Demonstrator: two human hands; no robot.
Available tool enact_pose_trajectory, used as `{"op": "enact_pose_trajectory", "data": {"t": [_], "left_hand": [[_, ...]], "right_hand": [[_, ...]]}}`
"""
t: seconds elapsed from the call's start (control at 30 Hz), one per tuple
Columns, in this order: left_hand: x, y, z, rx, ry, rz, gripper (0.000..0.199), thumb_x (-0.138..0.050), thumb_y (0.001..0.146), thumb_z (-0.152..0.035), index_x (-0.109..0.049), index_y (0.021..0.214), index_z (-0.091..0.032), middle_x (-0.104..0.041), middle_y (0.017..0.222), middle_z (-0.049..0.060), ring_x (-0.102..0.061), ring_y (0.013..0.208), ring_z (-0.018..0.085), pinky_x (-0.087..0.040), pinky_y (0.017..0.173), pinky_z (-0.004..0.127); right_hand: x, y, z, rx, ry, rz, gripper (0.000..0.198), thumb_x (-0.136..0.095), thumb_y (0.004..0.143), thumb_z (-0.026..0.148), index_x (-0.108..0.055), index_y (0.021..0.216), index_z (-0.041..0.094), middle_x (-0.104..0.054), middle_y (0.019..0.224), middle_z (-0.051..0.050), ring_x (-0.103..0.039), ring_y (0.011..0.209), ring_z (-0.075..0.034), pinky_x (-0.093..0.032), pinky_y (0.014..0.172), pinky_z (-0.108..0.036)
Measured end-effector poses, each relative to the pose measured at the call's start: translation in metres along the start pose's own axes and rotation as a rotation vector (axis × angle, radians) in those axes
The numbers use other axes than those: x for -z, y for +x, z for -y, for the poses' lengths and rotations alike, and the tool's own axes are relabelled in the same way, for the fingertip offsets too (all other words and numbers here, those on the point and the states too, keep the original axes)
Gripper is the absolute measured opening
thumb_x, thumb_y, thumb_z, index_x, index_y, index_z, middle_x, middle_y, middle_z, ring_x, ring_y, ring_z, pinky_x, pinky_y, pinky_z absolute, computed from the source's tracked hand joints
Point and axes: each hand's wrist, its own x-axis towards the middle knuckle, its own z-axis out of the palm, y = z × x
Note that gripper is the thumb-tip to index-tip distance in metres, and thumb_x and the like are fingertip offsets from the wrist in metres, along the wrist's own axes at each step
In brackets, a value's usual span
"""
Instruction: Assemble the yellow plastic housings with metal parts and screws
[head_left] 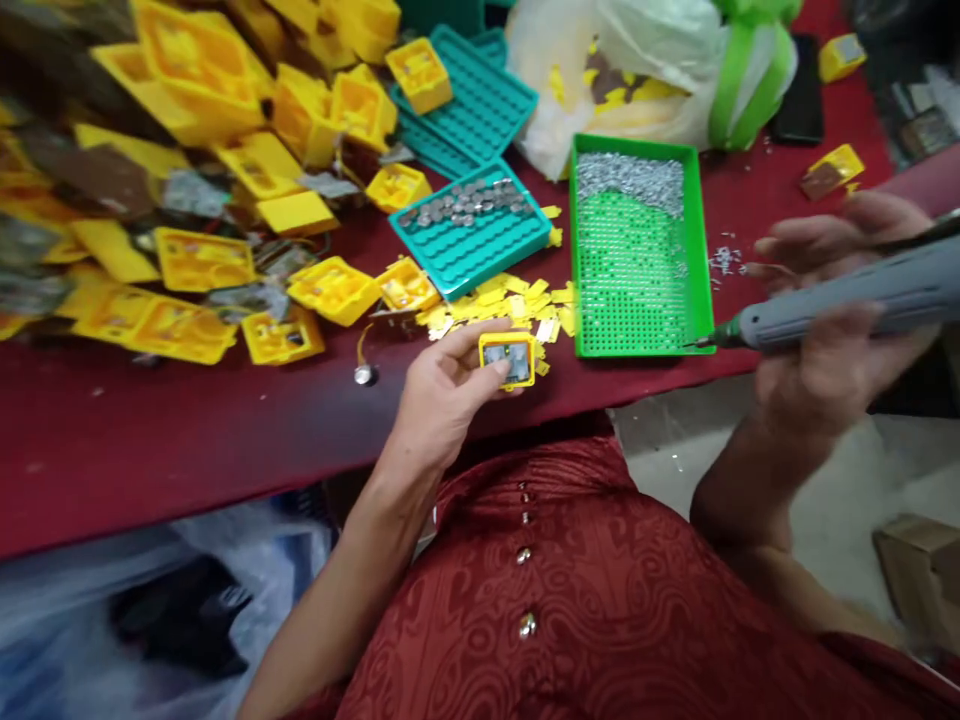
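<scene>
My left hand [442, 385] holds a small open yellow plastic case [507, 380], its thumb resting on the grey parts inside. My right hand [814, 365], blurred, is wrapped round a grey electric screwdriver [832, 300]. The bit points left, at the near right corner of a green perforated tray [637, 345]. Small silver screws [630, 180] are heaped at that tray's far end. Left of it, a teal ridged tray [480, 262] carries round silver pieces [465, 203]. Small flat yellow pieces [499, 300] lie between the trays and my left hand.
Many yellow cases [202, 260] with wires and boards cover the left of the red table [150, 400]. Another person's blurred hand [832, 240] reaches in from the right. Loose screws [725, 260] lie near it. Behind stand a plastic bag [622, 40] and a dark phone [799, 90].
</scene>
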Motion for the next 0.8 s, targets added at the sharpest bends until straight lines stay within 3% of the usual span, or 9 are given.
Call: {"op": "enact_pose_trajectory", "data": {"t": [0.3, 0.37, 0.43, 0.5, 0.57, 0.63, 0.7, 0.8], "left_hand": [[-0.019, 0.008, 0.009, 0.073, -0.067, 0.043, 0.053, -0.101, 0.062, -0.028, -0.075, 0.108, -0.019, -0.085, 0.091, 0.005, -0.082, 0.078, 0.021, -0.065, 0.065, 0.026], [-0.019, 0.009, 0.012, 0.082, -0.06, 0.066, 0.05, -0.1, 0.062, -0.028, -0.077, 0.106, -0.019, -0.086, 0.092, 0.005, -0.081, 0.077, 0.02, -0.066, 0.066, 0.027], [-0.018, 0.01, 0.014, 0.074, -0.048, 0.087, 0.048, -0.099, 0.065, -0.031, -0.078, 0.106, -0.02, -0.086, 0.094, 0.006, -0.08, 0.078, 0.02, -0.066, 0.068, 0.027], [-0.018, 0.011, 0.015, 0.071, -0.038, 0.115, 0.047, -0.099, 0.067, -0.032, -0.08, 0.107, -0.02, -0.086, 0.098, 0.006, -0.081, 0.081, 0.02, -0.067, 0.068, 0.027], [-0.019, 0.011, 0.015, 0.087, -0.023, 0.152, 0.046, -0.099, 0.068, -0.033, -0.08, 0.108, -0.019, -0.086, 0.103, 0.008, -0.081, 0.086, 0.021, -0.067, 0.069, 0.027], [-0.022, 0.01, 0.014, 0.11, -0.015, 0.202, 0.045, -0.099, 0.069, -0.033, -0.081, 0.106, -0.018, -0.086, 0.107, 0.009, -0.081, 0.086, 0.02, -0.067, 0.068, 0.025], [-0.026, 0.008, 0.012, 0.116, -0.029, 0.246, 0.044, -0.099, 0.069, -0.034, -0.08, 0.105, -0.017, -0.086, 0.106, 0.009, -0.08, 0.084, 0.018, -0.067, 0.068, 0.025], [-0.032, 0.004, 0.008, 0.12, -0.045, 0.307, 0.043, -0.099, 0.07, -0.032, -0.08, 0.105, -0.017, -0.085, 0.102, 0.008, -0.078, 0.082, 0.017, -0.067, 0.069, 0.024]], "right_hand": [[-0.033, 0.008, -0.002, -0.086, 0.04, -0.037, 0.084, -0.071, 0.09, 0.083, -0.058, 0.153, 0.028, -0.072, 0.098, -0.011, -0.07, 0.104, -0.031, -0.061, 0.089, -0.048], [-0.043, 0.015, -0.006, -0.146, 0.07, -0.163, 0.087, -0.06, 0.096, 0.085, -0.048, 0.16, 0.028, -0.071, 0.098, -0.012, -0.07, 0.096, -0.028, -0.06, 0.085, -0.046], [-0.057, 0.023, -0.007, -0.179, 0.145, -0.422, 0.081, -0.033, 0.105, 0.083, -0.04, 0.16, 0.024, -0.067, 0.094, -0.012, -0.064, 0.08, -0.022, -0.058, 0.074, -0.041], [-0.07, 0.031, -0.004, -0.148, 0.211, -0.64, 0.074, -0.009, 0.108, 0.077, -0.037, 0.149, 0.022, -0.061, 0.09, -0.01, -0.053, 0.066, -0.017, -0.052, 0.062, -0.036], [-0.079, 0.039, 0.0, -0.118, 0.225, -0.703, 0.067, 0.004, 0.108, 0.071, -0.033, 0.137, 0.023, -0.056, 0.088, -0.008, -0.045, 0.061, -0.015, -0.047, 0.057, -0.033], [-0.08, 0.046, 0.004, -0.169, 0.203, -0.665, 0.067, 0.01, 0.109, 0.064, -0.03, 0.141, 0.022, -0.057, 0.09, -0.009, -0.047, 0.062, -0.016, -0.048, 0.06, -0.034], [-0.075, 0.048, 0.005, -0.307, 0.158, -0.628, 0.072, 0.007, 0.109, 0.064, -0.023, 0.158, 0.021, -0.061, 0.094, -0.012, -0.055, 0.069, -0.019, -0.051, 0.066, -0.038], [-0.06, 0.043, 0.001, -0.44, 0.086, -0.425, 0.089, -0.032, 0.106, 0.082, -0.01, 0.175, 0.03, -0.07, 0.111, -0.016, -0.068, 0.093, -0.028, -0.058, 0.081, -0.049]]}}
